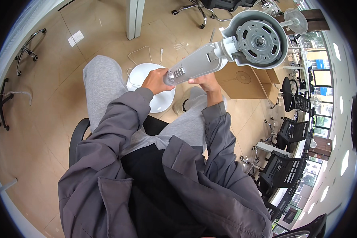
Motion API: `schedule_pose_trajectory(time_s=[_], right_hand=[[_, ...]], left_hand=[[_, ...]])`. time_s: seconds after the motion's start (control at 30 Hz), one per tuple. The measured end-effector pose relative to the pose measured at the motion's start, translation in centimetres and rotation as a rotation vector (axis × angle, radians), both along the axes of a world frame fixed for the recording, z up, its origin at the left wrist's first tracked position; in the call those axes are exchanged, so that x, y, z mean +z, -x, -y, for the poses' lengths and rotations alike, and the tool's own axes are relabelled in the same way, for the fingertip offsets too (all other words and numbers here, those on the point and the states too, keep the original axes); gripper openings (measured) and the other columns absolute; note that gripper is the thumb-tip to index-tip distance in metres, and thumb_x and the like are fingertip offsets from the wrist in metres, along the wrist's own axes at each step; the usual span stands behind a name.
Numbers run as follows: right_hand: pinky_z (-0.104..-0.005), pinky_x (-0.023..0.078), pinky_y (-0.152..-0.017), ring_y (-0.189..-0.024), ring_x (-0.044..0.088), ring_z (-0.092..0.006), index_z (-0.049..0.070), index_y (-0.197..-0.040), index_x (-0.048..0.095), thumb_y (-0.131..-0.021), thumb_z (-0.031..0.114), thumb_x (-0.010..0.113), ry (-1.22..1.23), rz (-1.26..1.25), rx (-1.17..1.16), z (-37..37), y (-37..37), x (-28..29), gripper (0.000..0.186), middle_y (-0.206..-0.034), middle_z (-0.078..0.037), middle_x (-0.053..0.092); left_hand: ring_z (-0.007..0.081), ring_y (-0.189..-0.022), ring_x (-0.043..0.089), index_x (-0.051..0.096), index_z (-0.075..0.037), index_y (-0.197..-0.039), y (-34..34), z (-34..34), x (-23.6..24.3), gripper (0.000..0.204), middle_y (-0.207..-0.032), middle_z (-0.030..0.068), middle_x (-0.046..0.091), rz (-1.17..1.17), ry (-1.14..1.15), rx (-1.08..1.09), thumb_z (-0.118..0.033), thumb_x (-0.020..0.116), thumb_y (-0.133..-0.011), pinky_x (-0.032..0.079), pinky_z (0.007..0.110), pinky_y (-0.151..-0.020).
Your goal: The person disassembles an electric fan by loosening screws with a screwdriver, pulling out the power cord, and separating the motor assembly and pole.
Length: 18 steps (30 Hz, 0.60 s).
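Tilted up to the right in front of me is a grey-and-white electric fan body with no blades or cage on it. Its round motor head, with a small shaft at the centre, is at the upper right. My left hand is closed around the lower end, beside a row of small buttons. My right hand grips the body from below, closer to the head, with some fingers hidden behind it. Under my left hand, a white round base lies on the floor between my legs.
An open cardboard box stands on the floor to the right. A white cord with a plug lies beyond the base. Black office chairs line desks on the right; a white post rises ahead.
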State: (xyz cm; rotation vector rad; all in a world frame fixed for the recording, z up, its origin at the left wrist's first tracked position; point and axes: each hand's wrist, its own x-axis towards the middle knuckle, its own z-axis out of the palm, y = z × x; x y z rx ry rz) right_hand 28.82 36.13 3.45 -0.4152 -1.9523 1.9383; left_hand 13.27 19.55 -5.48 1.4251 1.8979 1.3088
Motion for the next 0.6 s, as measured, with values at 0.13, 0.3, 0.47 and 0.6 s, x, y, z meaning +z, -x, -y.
schedule_pose_trajectory(time_s=[0.13,0.3,0.47,0.6], right_hand=[[-0.0425,0.048,-0.106,-0.123,0.059,-0.028,0.004,-0.136,0.053,-0.054,0.007,0.094,0.028,0.039,0.053,-0.9,-0.8,-0.6,0.092,-0.132,-0.012,0.062],[-0.0401,0.05,-0.101,-0.117,0.06,-0.0244,0.006,-0.133,0.055,-0.051,0.006,0.095,0.044,0.059,0.086,-1.4,-0.2,-0.7,0.091,-0.125,-0.008,0.063],[-0.038,0.051,-0.097,-0.111,0.06,-0.0214,0.007,-0.13,0.057,-0.047,0.007,0.097,0.072,0.056,0.102,-1.8,0.3,-0.8,0.092,-0.117,-0.004,0.063],[-0.0392,0.05,-0.099,-0.113,0.06,-0.0215,0.006,-0.131,0.056,-0.051,0.003,0.094,0.124,0.028,0.105,-0.5,0.4,0.4,0.089,-0.118,-0.004,0.064]], left_hand=[[0.0327,-0.098,0.071,0.069,0.004,-0.112,-0.5,-0.3,0.1,0.064,-0.111,0.0202,0.072,-0.047,-0.004,0.023,-0.025,0.092,-0.06,0.056,0.038,-0.089],[0.0333,-0.096,0.072,0.069,0.003,-0.112,-0.4,0.0,0.1,0.063,-0.11,0.0202,0.072,-0.054,0.001,0.029,-0.025,0.092,-0.06,0.057,0.038,-0.088],[0.0339,-0.095,0.072,0.068,0.003,-0.113,-0.7,0.1,0.4,0.064,-0.109,0.02,0.072,-0.042,-0.003,0.036,-0.024,0.092,-0.06,0.056,0.038,-0.088],[0.036,-0.093,0.07,0.066,0.003,-0.109,-1.0,0.2,-0.5,0.06,-0.104,0.0212,0.071,-0.036,-0.08,0.07,-0.024,0.091,-0.062,0.056,0.04,-0.083]])
